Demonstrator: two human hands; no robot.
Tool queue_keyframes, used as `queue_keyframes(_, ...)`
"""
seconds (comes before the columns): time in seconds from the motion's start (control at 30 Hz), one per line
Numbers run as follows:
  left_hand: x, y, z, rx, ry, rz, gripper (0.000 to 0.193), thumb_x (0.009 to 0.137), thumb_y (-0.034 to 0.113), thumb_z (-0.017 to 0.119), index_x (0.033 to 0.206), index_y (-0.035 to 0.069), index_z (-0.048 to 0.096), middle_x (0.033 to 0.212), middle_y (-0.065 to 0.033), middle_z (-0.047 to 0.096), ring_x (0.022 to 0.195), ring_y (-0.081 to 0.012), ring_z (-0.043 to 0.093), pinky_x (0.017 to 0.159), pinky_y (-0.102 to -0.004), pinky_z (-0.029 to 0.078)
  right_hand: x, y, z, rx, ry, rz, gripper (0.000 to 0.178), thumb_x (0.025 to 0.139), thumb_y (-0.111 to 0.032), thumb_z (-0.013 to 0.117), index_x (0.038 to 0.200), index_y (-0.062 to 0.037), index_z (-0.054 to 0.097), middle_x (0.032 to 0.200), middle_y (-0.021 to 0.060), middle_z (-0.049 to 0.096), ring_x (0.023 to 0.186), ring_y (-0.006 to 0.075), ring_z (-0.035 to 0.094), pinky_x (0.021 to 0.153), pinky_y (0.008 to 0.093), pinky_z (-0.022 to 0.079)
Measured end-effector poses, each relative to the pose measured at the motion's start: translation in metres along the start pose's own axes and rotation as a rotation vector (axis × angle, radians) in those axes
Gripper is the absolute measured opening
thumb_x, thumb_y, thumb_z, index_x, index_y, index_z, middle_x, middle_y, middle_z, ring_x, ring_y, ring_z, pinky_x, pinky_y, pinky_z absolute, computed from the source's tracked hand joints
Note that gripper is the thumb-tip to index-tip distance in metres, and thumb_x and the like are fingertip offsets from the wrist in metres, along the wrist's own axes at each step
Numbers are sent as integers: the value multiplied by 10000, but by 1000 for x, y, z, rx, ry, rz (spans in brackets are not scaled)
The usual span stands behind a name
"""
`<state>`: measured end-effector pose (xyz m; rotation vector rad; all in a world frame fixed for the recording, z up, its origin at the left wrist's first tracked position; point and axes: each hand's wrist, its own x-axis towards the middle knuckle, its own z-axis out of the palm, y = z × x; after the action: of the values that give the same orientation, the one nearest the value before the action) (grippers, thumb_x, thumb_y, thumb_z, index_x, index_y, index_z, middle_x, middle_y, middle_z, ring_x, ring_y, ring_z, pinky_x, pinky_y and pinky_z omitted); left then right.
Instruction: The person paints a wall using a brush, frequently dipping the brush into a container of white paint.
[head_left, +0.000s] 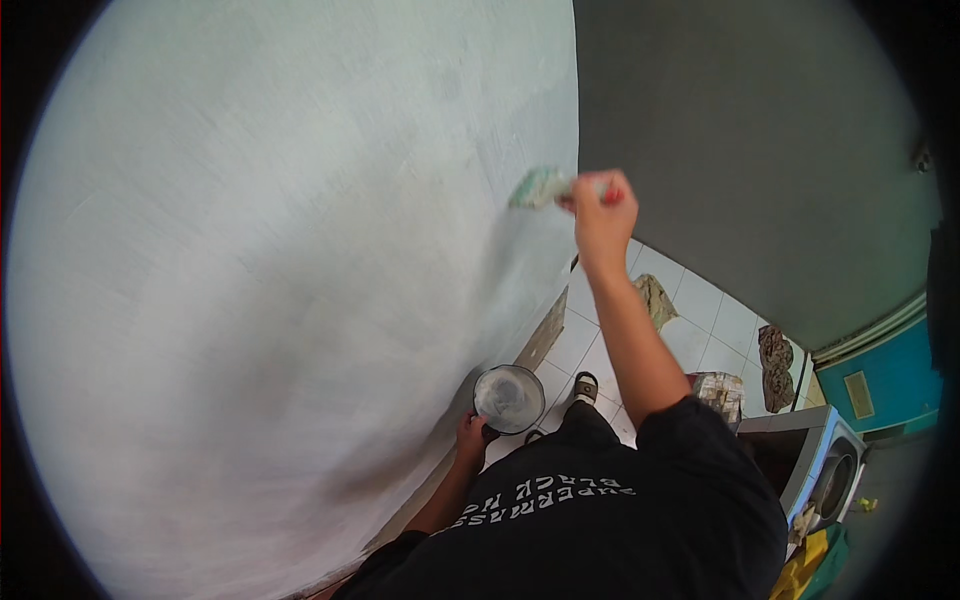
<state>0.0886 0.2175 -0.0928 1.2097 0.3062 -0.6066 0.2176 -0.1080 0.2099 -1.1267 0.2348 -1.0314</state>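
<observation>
My right hand (pixel 605 220) is closed around the red handle of a paintbrush (pixel 541 188), raised beside the wall. Pale, whitish paint coats the bristles, which point left toward the wall; whether they touch it I cannot tell. Low down, my left hand (pixel 470 440) grips a round, dark-rimmed pan (pixel 509 399) at its near left edge, where a short dark part like a handle shows. Whitish paint smears cover the inside of the pan. The large wall (pixel 300 220) on the left has a streaky pale coat, with greyer patches toward its right edge.
A plain dark grey surface (pixel 740 130) meets the wall at the right. White floor tiles (pixel 700 310) lie below, with a beige cloth (pixel 655 300) and a crumpled brown cloth (pixel 776 368). A white-edged unit with a round opening (pixel 838 478) stands at my right, near a teal panel (pixel 895 370).
</observation>
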Motion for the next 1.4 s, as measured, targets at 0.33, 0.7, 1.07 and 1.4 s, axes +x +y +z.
queue_keyframes(0.33, -1, 1, 7, -83, 59, 17, 375, 864, 201, 561, 1171, 15, 453, 1047, -146, 580, 892, -246, 638, 747, -390, 561, 20, -14, 3, 555, 66, 91, 94, 854, -18, 567, 917, 17, 506, 877, 118, 552, 739, 253, 623, 677, 369, 579)
queue_keyframes(0.7, 1, -12, -6, -57, 28, -17, 373, 868, 203, 546, 1183, 27, 451, 1057, -137, 581, 912, -264, 636, 763, -410, 556, -54, 154, -78, 64, 367, 411, 75, 848, -34, 572, 883, -18, 508, 797, 70, 579, 655, 195, 624, 575, 314, 572)
queue_keyframes(1.07, 0, 5, 39, -135, 83, 51, 384, 865, 214, 560, 1188, 47, 439, 1096, -125, 564, 957, -252, 612, 793, -408, 532, 49, -65, 26, 499, -14, 100, 80, 871, -28, 570, 926, 6, 522, 893, 104, 572, 774, 247, 648, 737, 370, 595)
queue_keyframes(1.4, -11, 9, 75, -128, 193, 2, 388, 869, 201, 547, 1199, 32, 431, 1072, -135, 577, 933, -265, 633, 771, -396, 540, -33, 154, -107, 548, 158, 713, 209, 953, -176, 558, 1099, -37, 501, 1052, 191, 611, 977, 313, 647, 828, 398, 565)
